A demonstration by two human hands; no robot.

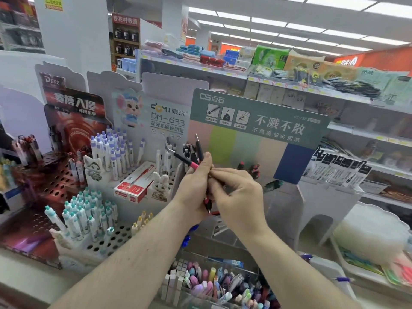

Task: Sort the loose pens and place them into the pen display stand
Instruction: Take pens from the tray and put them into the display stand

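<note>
1. We grip the pen bundle (pixel 196 157) upright in our left hand (pixel 193 186), fingers clamped, above the desk.
2. Our right hand (pixel 237 195) fingers pinch one pen, likely for sorting into the perforated display stand (pixel 111 239).

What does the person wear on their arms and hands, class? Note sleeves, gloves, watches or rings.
Nothing that shows. Both forearms are bare from the bottom edge of the picture up to the wrists, with no sleeves in view. The left hand and right hand are bare too: no gloves, and no watch, band or ring can be seen.
</note>
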